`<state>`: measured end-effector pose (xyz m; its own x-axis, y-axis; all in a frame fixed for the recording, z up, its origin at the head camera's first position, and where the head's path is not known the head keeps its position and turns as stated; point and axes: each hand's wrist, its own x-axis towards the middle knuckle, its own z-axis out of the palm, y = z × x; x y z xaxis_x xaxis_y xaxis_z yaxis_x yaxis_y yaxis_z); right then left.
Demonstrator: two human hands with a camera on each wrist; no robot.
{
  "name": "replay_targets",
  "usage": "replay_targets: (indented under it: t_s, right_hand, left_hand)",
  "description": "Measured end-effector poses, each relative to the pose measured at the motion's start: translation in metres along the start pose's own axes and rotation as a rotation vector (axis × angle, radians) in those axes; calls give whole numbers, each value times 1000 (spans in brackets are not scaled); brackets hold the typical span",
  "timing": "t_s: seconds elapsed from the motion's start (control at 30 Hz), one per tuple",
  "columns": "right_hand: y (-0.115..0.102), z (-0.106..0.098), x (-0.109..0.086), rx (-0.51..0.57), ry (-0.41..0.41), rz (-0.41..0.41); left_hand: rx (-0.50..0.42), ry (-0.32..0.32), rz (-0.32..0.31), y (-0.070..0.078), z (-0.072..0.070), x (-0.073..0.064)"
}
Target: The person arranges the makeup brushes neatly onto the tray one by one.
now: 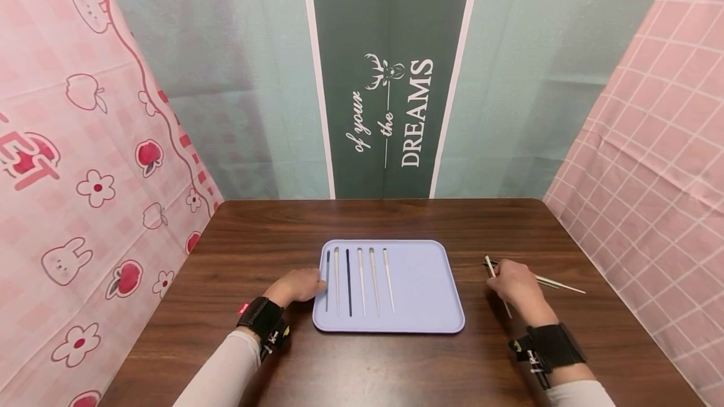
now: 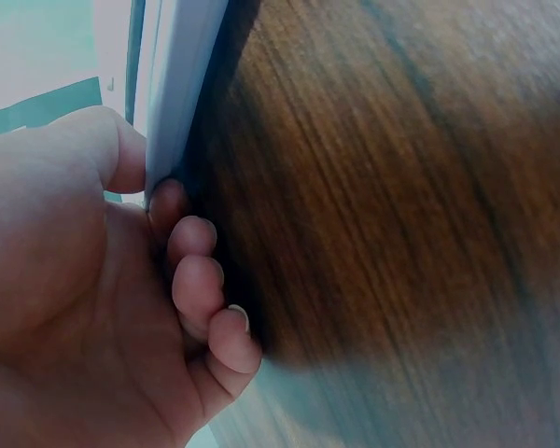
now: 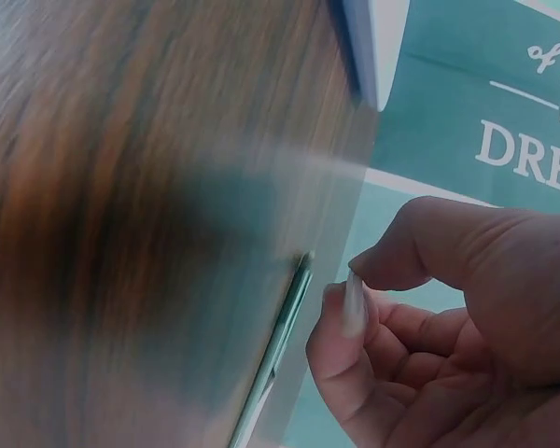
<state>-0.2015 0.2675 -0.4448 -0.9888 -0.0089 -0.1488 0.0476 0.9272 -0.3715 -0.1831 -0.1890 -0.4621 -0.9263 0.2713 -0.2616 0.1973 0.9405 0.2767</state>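
A pale lavender tray (image 1: 424,287) lies on the table, bearing several slim makeup brushes (image 1: 362,284) laid side by side across its left and middle. My left hand (image 1: 300,284) pinches the tray's left rim; in the left wrist view the thumb is over the rim (image 2: 173,84) and fingertips are at its outer side. To the right of the tray, my right hand (image 1: 516,284) pinches a thin light-coloured brush (image 1: 489,265) between thumb and forefinger. Beyond that hand, loose brushes (image 1: 557,284) lie on the table, partly hidden by it.
The dark wooden table (image 1: 373,369) extends all around the tray. A green cloth with white lettering (image 1: 418,112) hangs behind it. Patterned pink cloths hang at the left (image 1: 96,187) and right (image 1: 650,143).
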Motion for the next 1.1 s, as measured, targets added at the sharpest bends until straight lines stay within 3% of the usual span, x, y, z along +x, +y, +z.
replay_targets:
  t_s: [0.2,1.1]
  right_hand:
    - [-11,6,2,-3,27,-28]
    - [-71,24,8,67,-33,32]
  left_hand:
    - [2,-1,-3,0,0,0]
    - [9,-12,-1,0,0,1]
